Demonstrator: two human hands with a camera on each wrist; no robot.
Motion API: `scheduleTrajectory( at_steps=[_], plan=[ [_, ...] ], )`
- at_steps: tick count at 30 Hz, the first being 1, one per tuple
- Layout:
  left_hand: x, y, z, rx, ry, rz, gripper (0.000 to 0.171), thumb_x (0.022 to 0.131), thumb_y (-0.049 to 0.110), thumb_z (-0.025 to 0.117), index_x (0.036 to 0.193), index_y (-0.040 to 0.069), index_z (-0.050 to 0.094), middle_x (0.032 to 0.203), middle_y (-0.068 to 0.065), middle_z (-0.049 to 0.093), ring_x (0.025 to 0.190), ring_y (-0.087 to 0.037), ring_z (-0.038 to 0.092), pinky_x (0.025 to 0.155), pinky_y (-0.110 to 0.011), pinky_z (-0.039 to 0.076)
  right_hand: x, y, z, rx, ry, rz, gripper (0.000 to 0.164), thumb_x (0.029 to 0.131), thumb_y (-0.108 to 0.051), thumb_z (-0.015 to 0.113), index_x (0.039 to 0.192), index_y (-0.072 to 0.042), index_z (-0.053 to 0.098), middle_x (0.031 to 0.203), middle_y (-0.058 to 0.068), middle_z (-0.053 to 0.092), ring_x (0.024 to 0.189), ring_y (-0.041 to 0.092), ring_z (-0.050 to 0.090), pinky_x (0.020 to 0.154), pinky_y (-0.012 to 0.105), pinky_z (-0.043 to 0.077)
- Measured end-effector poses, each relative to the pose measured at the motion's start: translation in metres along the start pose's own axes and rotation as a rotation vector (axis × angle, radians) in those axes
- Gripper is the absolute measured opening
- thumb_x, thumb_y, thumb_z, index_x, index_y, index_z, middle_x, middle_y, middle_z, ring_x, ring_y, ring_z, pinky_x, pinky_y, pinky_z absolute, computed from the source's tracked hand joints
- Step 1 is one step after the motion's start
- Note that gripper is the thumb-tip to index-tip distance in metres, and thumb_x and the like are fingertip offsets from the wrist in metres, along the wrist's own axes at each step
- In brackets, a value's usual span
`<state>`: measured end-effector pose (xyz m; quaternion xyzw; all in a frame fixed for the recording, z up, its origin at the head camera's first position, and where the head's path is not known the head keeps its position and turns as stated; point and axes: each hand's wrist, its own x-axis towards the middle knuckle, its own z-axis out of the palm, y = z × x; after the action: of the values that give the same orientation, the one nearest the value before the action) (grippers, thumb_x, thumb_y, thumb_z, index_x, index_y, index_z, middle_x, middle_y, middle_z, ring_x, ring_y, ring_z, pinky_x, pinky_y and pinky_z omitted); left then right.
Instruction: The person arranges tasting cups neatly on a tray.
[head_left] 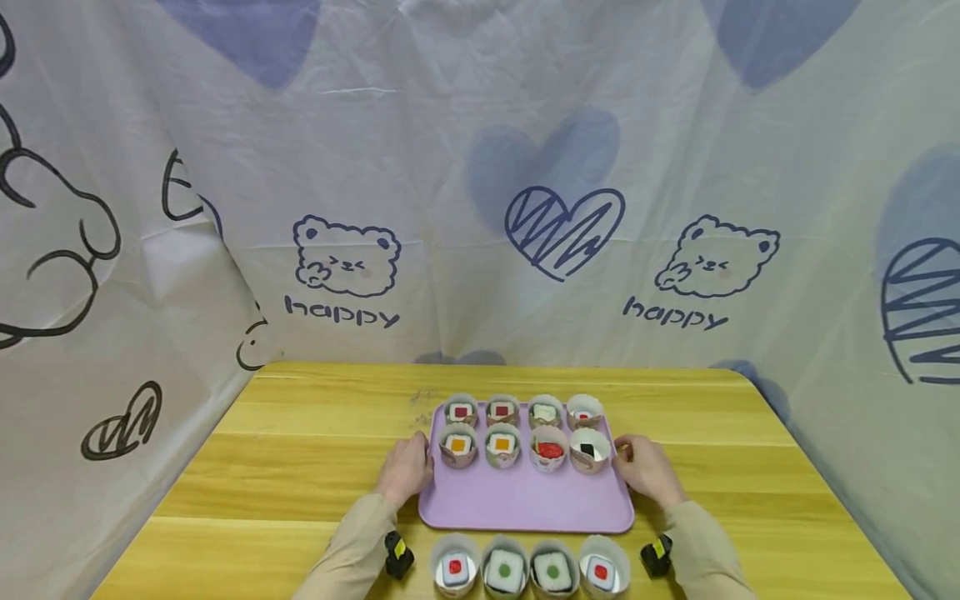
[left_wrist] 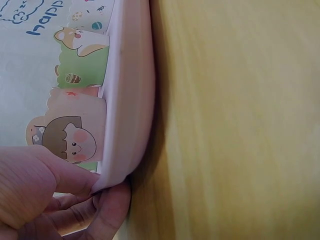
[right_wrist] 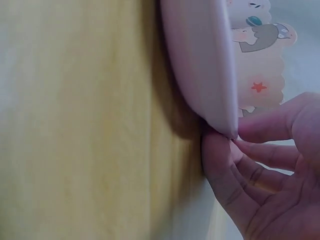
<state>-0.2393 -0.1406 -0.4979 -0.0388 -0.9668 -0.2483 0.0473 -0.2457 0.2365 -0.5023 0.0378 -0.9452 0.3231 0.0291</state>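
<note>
A pink-purple tray [head_left: 525,502] lies on the wooden table, with several paper cups of sushi-like pieces in two rows on its far half. My left hand [head_left: 407,468] grips the tray's left edge; in the left wrist view the thumb is over the rim [left_wrist: 131,90] and the fingers curl beneath. On the opposite side my right hand [head_left: 647,468] pinches the right edge, its thumb [right_wrist: 267,125] inside the rim and a finger under it. Among the cups are ones with orange-topped pieces [head_left: 502,444], a red-topped one [head_left: 550,451] and a black-topped one [head_left: 587,451].
Several more paper cups stand in a row before the tray's near edge, such as one with a green-dotted piece [head_left: 505,572] and one with a red-dotted piece [head_left: 601,573]. A printed cloth [head_left: 450,183] hangs behind the wooden table [head_left: 247,467].
</note>
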Motion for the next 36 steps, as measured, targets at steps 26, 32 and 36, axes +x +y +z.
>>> scheduleTrajectory(
  at_steps=[26,32,36],
  plan=[
    [-0.006,0.001,-0.016,-0.016,0.019,0.101,0.007,0.091,0.002,0.062,0.085,-0.002,0.06,0.075,-0.013,0.061,0.064,-0.021,0.057,0.057,-0.033,0.051,0.007,-0.001,0.003,-0.104,-0.009,-0.001,0.024,0.075,0.0,0.057,0.097,0.005,0.065,0.076,0.008,0.063,0.072,0.022,0.06,0.067,0.035,0.051],
    [-0.013,0.007,-0.031,-0.07,0.005,0.189,0.011,0.089,0.001,0.066,0.097,-0.005,0.063,0.08,-0.01,0.064,0.067,-0.017,0.058,0.057,-0.027,0.051,0.007,-0.001,0.002,-0.102,-0.005,-0.004,0.021,0.075,0.0,0.059,0.095,0.004,0.065,0.077,0.007,0.063,0.074,0.023,0.06,0.069,0.037,0.052],
    [-0.017,0.01,-0.041,-0.15,-0.082,0.292,0.017,0.088,0.002,0.066,0.104,-0.002,0.064,0.085,-0.005,0.064,0.074,-0.014,0.058,0.062,-0.024,0.053,0.006,-0.001,0.001,-0.094,-0.005,0.0,0.02,0.075,0.001,0.059,0.094,0.004,0.064,0.076,0.006,0.062,0.072,0.021,0.06,0.067,0.035,0.051]
  ],
)
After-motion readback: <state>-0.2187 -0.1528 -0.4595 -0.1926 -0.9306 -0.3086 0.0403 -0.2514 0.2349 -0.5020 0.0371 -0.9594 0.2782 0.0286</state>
